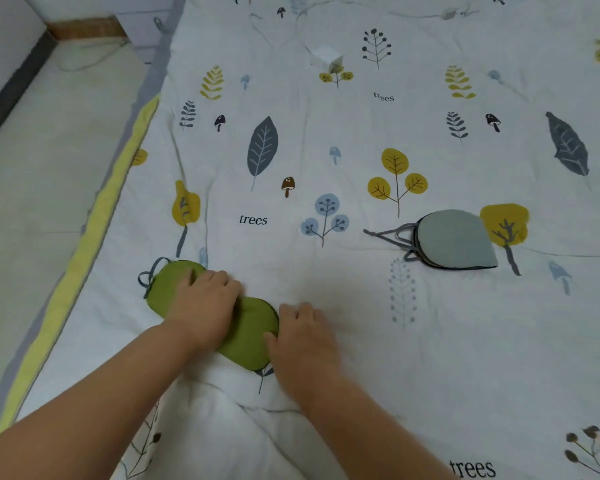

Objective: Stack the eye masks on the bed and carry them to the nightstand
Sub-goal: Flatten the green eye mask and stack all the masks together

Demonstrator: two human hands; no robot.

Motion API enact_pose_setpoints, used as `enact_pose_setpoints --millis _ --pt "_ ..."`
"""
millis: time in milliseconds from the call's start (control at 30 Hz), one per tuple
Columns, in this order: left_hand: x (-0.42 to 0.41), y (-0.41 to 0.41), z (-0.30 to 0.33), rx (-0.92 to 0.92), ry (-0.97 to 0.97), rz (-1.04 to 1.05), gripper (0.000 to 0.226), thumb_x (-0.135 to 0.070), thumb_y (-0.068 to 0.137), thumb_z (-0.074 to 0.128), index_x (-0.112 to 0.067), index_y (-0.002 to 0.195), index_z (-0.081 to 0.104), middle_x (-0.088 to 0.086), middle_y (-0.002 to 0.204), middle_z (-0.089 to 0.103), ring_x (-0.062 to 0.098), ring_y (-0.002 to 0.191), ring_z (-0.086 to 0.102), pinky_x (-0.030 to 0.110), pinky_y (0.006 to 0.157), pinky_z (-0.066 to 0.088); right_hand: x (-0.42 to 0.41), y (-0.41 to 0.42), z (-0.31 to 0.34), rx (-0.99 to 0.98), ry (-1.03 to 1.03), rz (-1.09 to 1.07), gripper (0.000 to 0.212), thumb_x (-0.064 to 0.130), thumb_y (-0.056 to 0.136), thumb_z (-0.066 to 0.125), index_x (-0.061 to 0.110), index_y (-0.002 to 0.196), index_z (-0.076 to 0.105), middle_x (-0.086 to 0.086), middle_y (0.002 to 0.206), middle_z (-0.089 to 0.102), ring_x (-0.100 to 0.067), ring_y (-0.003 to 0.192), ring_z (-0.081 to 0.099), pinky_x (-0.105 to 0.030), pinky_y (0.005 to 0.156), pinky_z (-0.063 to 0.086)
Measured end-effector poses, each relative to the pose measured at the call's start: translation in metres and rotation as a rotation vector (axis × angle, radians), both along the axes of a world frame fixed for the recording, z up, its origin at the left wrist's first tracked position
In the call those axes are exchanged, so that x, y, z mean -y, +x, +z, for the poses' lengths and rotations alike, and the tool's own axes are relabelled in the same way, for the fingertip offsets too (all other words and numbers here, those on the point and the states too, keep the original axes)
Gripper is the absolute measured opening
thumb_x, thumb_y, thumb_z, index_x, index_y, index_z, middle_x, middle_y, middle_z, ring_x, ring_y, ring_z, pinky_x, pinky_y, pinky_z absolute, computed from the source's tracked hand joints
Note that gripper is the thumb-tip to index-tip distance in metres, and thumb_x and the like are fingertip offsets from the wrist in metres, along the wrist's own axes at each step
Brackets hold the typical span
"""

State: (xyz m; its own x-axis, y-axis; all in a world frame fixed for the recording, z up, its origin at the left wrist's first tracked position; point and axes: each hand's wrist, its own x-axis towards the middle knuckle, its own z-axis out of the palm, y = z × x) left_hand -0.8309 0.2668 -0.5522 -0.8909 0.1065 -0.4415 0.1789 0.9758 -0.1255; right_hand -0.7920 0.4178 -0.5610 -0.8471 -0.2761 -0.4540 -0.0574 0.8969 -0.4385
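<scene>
Looking down at the bed, I see its white quilt printed with leaves, mushrooms and the word "trees". My left hand lies flat, palm down, on top of the green eye mask, covering its middle; the fingers are spread and pressed onto the fabric, not curled around it. My right hand rests just beside the mask's right end, its thumb touching the edge of the mask and the other fingers lying loosely open on the quilt. Neither grip is closed on anything. The green mask sits near the left edge of the bed, towards the near side, with its grey strap looping out from its far left end. A second, grey eye mask lies well apart to the right, more towards the middle of the bed, with its straps trailing out to its left. Along the bed's left edge runs a yellow band, and beyond it I see pale floor.
</scene>
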Motion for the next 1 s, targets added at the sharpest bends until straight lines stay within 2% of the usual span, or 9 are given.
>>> enact_pose_setpoints --millis 100,200,300,400,533,633,767,900,1000 --pt "-0.005 -0.001 0.004 -0.004 0.033 -0.017 0.012 -0.015 0.085 0.037 -0.021 0.089 0.047 0.001 0.094 0.061 0.022 0.094 0.053 0.038 0.096 0.029 0.010 -0.005 -0.005 0.083 -0.044 -0.134 0.042 0.035 0.092 0.042 0.008 0.124 0.039 -0.015 0.127 0.041 -0.030 0.116 0.039 -0.037 0.099 0.035" --pt "-0.013 -0.001 0.009 0.003 0.125 -0.036 0.009 -0.023 0.085 0.044 -0.024 0.079 0.038 -0.001 0.073 0.057 0.021 0.072 0.046 0.035 0.091 0.032 0.002 -0.013 -0.005 0.177 -0.203 -0.303 0.017 0.022 0.088 0.048 0.012 0.102 0.048 -0.013 0.116 0.052 -0.029 0.106 0.048 -0.036 0.091 0.039" --pt "-0.024 -0.001 0.014 0.002 0.309 0.000 0.011 -0.035 0.083 0.053 -0.025 0.085 0.050 -0.002 0.082 0.067 0.022 0.079 0.057 0.030 0.079 0.032 -0.024 -0.017 -0.002 0.228 -0.331 -0.370 0.008 0.018 0.086 0.053 0.018 0.087 0.044 -0.008 0.095 0.057 -0.024 0.085 0.049 -0.031 0.073 0.038" --pt "-0.036 -0.001 0.014 0.003 0.359 0.004 0.031 -0.051 0.078 0.056 -0.024 0.092 0.057 -0.005 0.089 0.069 0.018 0.088 0.061 0.029 0.080 0.034 -0.061 -0.018 0.004 0.193 -0.318 -0.367 0.009 0.020 0.084 0.058 0.018 0.088 0.050 -0.004 0.087 0.054 -0.021 0.082 0.048 -0.028 0.071 0.035" --pt "-0.044 -0.004 0.010 0.067 0.350 0.046 0.030 -0.049 0.075 0.060 -0.024 0.090 0.058 -0.008 0.082 0.061 0.017 0.088 0.058 0.028 0.077 0.032 -0.112 -0.018 0.007 0.146 -0.225 -0.449 0.013 0.021 0.082 0.061 0.018 0.093 0.054 -0.001 0.089 0.055 -0.019 0.083 0.050 -0.027 0.070 0.035" --pt "-0.058 -0.001 0.007 0.086 0.556 0.236 0.015 -0.035 0.073 0.067 -0.026 0.080 0.057 -0.012 0.073 0.056 0.015 0.080 0.055 0.025 0.064 0.037 -0.142 -0.015 0.005 0.088 -0.149 -0.562 0.023 0.022 0.081 0.064 0.017 0.101 0.057 -0.001 0.095 0.057 -0.017 0.083 0.049 -0.027 0.068 0.035" --pt "-0.084 0.007 -0.003 -0.081 0.745 0.443 0.027 -0.023 0.077 0.065 -0.022 0.102 0.056 -0.007 0.085 0.057 0.017 0.083 0.056 0.027 0.070 0.041 -0.158 -0.009 0.003 -0.013 -0.039 -0.745 0.034 0.026 0.083 0.063 0.015 0.112 0.051 -0.010 0.108 0.061 -0.025 0.089 0.052 -0.031 0.068 0.042" --pt "-0.092 0.013 -0.016 0.041 0.616 0.579 0.046 -0.023 0.078 0.062 -0.014 0.120 0.043 0.007 0.111 0.057 0.027 0.102 0.055 0.035 0.081 0.044 -0.159 0.004 -0.005 -0.090 0.427 -0.564 0.048 0.051 0.087 0.044 0.016 0.119 0.040 -0.011 0.119 0.050 -0.030 0.112 0.042 -0.042 0.087 0.036" --pt "-0.089 0.013 -0.019 0.087 0.552 0.567 0.028 -0.026 0.079 0.059 -0.015 0.103 0.049 0.002 0.089 0.056 0.021 0.083 0.053 0.030 0.068 0.041 -0.156 0.008 -0.006 0.036 0.409 -0.617 0.048 0.052 0.087 0.040 0.016 0.117 0.046 -0.010 0.121 0.046 -0.029 0.116 0.037 -0.042 0.091 0.034"
